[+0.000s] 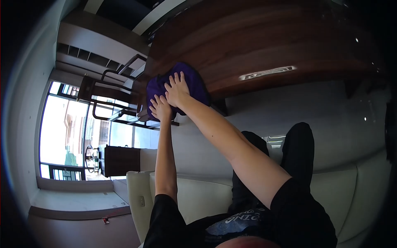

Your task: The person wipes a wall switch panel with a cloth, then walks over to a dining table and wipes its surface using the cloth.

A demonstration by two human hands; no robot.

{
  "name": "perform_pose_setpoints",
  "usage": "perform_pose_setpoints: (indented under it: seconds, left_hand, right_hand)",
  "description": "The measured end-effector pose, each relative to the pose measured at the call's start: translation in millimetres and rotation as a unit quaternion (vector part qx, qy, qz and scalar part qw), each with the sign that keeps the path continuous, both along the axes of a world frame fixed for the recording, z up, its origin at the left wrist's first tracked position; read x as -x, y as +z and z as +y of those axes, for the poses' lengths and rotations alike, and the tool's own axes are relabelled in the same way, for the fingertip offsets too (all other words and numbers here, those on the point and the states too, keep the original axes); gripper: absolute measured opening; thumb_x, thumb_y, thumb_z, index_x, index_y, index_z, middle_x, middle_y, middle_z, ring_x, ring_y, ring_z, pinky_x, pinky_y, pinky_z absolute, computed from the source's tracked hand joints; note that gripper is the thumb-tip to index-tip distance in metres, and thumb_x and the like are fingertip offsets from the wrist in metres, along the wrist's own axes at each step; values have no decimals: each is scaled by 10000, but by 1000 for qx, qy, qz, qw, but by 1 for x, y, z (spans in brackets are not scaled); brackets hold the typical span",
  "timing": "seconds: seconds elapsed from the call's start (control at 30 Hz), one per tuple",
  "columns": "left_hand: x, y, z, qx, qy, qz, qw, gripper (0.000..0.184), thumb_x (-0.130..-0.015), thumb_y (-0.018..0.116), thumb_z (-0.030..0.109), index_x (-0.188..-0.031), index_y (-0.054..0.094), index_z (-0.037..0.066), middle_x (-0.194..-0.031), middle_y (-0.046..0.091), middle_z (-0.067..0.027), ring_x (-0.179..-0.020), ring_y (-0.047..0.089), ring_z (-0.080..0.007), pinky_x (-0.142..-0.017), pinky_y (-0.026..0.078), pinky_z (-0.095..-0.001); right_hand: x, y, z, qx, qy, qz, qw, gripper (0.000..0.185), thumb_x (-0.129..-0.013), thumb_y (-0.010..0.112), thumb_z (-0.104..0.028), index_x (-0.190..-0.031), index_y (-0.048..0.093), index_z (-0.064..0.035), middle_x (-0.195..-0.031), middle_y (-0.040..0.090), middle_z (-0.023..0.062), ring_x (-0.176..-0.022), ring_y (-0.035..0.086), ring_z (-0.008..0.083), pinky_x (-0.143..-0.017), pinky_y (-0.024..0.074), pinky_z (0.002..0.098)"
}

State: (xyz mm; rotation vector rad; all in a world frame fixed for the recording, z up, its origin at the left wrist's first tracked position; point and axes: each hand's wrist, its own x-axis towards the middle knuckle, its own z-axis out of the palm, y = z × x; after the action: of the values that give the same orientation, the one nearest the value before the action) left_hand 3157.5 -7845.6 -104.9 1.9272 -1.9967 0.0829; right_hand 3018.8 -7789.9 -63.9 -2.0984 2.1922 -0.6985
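A purple piece of cloth (197,86), soft and bunched, lies at the left end of the dark wooden table (264,41), partly over its edge. My right hand (178,90) rests on its middle, palm down with the fingers spread. Lower and to the left, my left hand (161,108) lies on the near side of the same cloth, its fingers also apart. Both arms are stretched out. Whether the cloth is a garment or a bag, I cannot tell, since my hands cover part of it.
A dark wooden armchair (108,94) stands just left of the table. Beneath me is a pale sofa (206,192). Grey tiled floor (264,107) lies between sofa and table. A dark cabinet (123,161) stands near the bright window (62,132).
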Motion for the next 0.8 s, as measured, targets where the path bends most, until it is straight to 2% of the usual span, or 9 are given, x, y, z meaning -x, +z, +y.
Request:
perform_pose_setpoints:
  seconds: [0.07, 0.13, 0.2, 0.27, 0.53, 0.67, 0.8]
  left_hand:
    - [31, 8, 29, -5, 7, 52, 999, 637, -995, 249, 527, -1527, 295, 181, -1599, 195, -162, -1429, 142, -509, -1135, 124, -631]
    - [61, 7, 49, 10, -20, 39, 999, 624, -999, 256, 514, -1515, 327, 169, -1591, 234, -141, -1433, 145, -499, -1134, 132, -630]
    - [98, 6, 70, 33, -64, 5, 997, 603, -1002, 276, 490, -1489, 382, 151, -1574, 288, -119, -1421, 194, -494, -1133, 139, -629]
    - [143, 9, 94, 55, -114, -30, 991, 583, -1003, 294, 454, -1455, 431, 111, -1552, 334, -121, -1378, 300, -491, -1134, 159, -615]
    - [314, 28, 163, 36, -280, -63, 957, 589, -1001, 293, 446, -1466, 405, 102, -1546, 337, -145, -1382, 314, -473, -1126, 207, -593]
    - [385, 34, 193, 18, -380, -63, 923, 655, -990, 290, 521, -1483, 377, 99, -1560, 302, -159, -1400, 284, -465, -1139, 184, -577]
    - [456, 39, 218, 3, -439, -42, 897, 728, -974, 286, 576, -1487, 354, 63, -1570, 271, -171, -1415, 251, -464, -1155, 152, -559]
  right_hand:
    - [31, 3, 14, -13, -9, 1, 1000, 576, -971, 367, -446, -1476, 409, -173, -1566, 288, 163, -1463, 200, 364, -1181, 59, 555]
    - [64, 5, 30, -30, -18, -2, 999, 622, -952, 393, -521, -1475, 412, -184, -1574, 270, 163, -1471, 189, 343, -1190, 59, 524]
    - [108, 6, 47, -26, -47, -10, 998, 661, -930, 424, -566, -1472, 418, -188, -1573, 271, 163, -1472, 184, 349, -1191, 56, 524]
    - [153, 2, 63, -21, -76, -28, 996, 707, -896, 479, -593, -1475, 414, -191, -1583, 250, 160, -1480, 158, 348, -1186, 24, 539]
    - [327, 2, 169, -20, -229, -13, 973, 784, -857, 466, -702, -1471, 424, -216, -1565, 293, 155, -1469, 203, 333, -1193, 93, 495]
    - [416, 3, 233, -16, -303, 17, 953, 883, -804, 454, -788, -1471, 427, -209, -1561, 301, 162, -1461, 224, 335, -1189, 125, 477]
    - [473, 3, 273, -15, -354, 11, 935, 897, -790, 465, -795, -1471, 428, -213, -1565, 290, 164, -1460, 222, 340, -1187, 124, 482]
